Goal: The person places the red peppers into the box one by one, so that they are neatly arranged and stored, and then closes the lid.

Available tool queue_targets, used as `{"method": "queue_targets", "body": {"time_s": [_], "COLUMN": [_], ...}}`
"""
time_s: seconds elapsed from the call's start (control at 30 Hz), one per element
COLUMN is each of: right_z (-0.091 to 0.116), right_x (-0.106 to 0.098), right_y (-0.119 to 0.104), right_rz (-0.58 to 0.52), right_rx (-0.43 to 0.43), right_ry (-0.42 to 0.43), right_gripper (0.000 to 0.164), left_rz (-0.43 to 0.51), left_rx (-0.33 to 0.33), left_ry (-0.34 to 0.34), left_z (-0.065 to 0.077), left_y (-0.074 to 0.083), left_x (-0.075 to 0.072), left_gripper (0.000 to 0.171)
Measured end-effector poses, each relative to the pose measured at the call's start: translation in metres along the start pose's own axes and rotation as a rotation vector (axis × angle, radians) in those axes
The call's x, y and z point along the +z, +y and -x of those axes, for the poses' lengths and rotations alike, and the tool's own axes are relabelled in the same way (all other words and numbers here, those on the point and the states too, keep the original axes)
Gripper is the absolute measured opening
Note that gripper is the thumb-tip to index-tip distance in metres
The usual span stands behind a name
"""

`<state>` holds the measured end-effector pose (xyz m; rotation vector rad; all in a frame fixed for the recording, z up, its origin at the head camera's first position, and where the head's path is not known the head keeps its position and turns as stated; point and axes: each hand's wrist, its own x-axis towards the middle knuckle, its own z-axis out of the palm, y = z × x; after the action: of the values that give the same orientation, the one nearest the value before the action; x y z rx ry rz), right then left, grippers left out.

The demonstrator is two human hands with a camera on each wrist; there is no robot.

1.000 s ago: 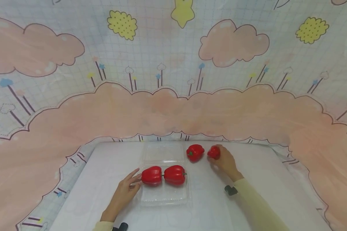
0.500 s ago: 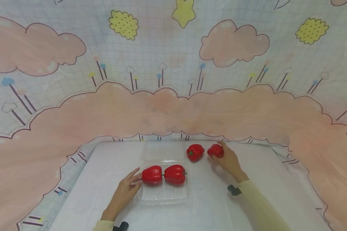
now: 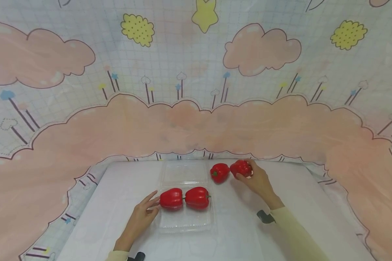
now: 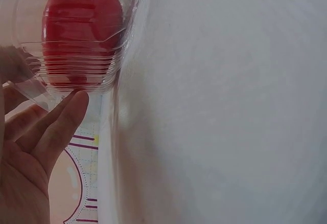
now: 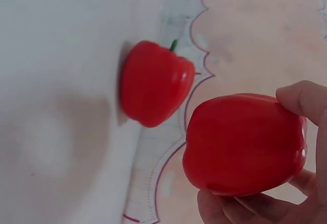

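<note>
In the right wrist view my right hand (image 3: pixel 259 183) grips a red bell pepper (image 5: pixel 244 144) between thumb and fingers, raised off the table with its shadow on the white surface. Just left of it in the head view, a second red bell pepper (image 3: pixel 220 173) with a green stem lies on the table. Two more red bell peppers (image 3: pixel 171 199) lie end to end in the near half of an opened clear plastic clamshell container (image 3: pixel 187 221). My left hand (image 3: pixel 143 214) rests its extended fingers against the container's left side, close to the left pepper.
The clamshell's clear lid (image 3: pixel 185 172) lies folded back flat behind the peppers. Under everything is a white table (image 3: pixel 117 185), with a patterned cloth (image 3: pixel 189 127) of clouds and stars rising along its back and sides. A black strap piece (image 3: pixel 265 216) sits at my right wrist.
My right hand has lifted and turned its bell pepper, which now shows larger and slightly nearer the loose one. My left hand and the container have stayed in place.
</note>
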<state>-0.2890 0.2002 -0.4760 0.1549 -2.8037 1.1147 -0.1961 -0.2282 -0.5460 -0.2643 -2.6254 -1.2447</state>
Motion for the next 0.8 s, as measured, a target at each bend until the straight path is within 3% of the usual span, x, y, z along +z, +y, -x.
{"method": "queue_targets", "body": {"time_s": [0.5, 0.8], "right_z": [0.015, 0.023], "right_x": [-0.002, 0.000], "right_y": [-0.021, -0.030], "right_rz": [-0.148, -0.197], "right_rx": [-0.092, -0.064], "right_ry": [-0.003, -0.038], "right_gripper": [0.072, 0.071], "left_rz": [0.010, 0.001], "left_rx": [0.008, 0.002], "left_ry": [0.004, 0.004], "left_z": [0.001, 0.002], "left_y": [0.002, -0.001], "left_x": [0.000, 0.001], "left_gripper": [0.045, 0.046]}}
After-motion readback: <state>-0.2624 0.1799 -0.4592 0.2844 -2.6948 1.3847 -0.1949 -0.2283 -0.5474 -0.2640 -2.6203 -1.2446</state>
